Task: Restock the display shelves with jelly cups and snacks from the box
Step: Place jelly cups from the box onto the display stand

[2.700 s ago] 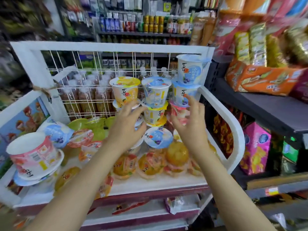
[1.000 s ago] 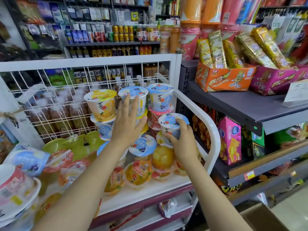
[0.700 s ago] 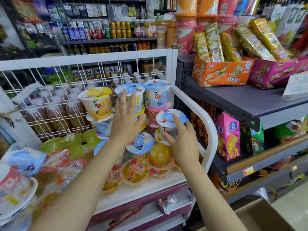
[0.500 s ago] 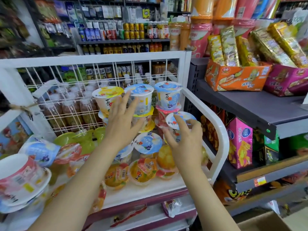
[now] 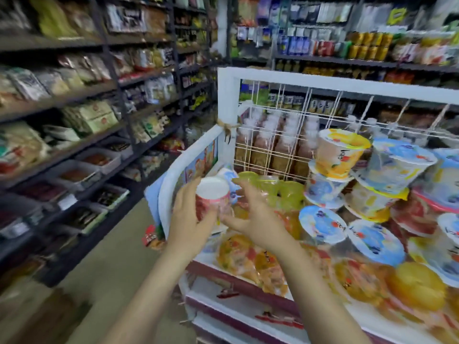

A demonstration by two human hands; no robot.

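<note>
An upside-down pink jelly cup [image 5: 212, 197] stands at the left end of the white wire rack [image 5: 323, 81]. My left hand [image 5: 190, 220] wraps round its left side and holds it. My right hand [image 5: 257, 220] is spread open just to the right of it, thumb near the cup's lower edge. To the right on the rack are stacks of jelly cups, among them a yellow cup [image 5: 340, 155] and a blue cup [image 5: 395, 165]. Green cups [image 5: 280, 194] sit behind my right hand. The frame is blurred by motion.
Dark shelves [image 5: 74, 145] of bagged snacks and trays line the aisle on the left. Bare floor [image 5: 111, 256] runs between them and the rack. A lower rack shelf [image 5: 238, 306] holds a few flat packets. Bottles hang behind the wire grid [image 5: 273, 145].
The view has swung left. Both hands left the stacked cups at the rack's right end and moved to its left end, where my left hand now holds the pink cup.
</note>
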